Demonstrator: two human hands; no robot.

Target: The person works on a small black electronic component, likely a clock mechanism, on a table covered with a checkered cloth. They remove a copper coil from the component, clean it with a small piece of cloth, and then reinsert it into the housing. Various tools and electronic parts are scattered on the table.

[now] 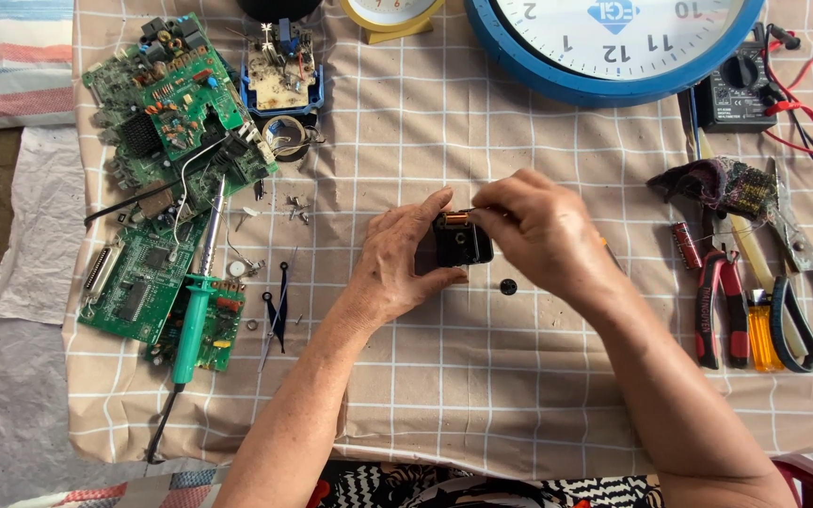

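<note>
- The left hand (395, 268) holds a small black box (461, 241) tight.
- The right hand (531, 230) pinches its top edge.
- A green soldering iron (196, 306) lies well apart.

Your near desk (482, 395): open cloth. Left: circuit boards (167, 141), soldering iron (195, 301). Right: pliers (719, 306), cutters (802, 310). Far edge: blue clock (557, 80).
</note>
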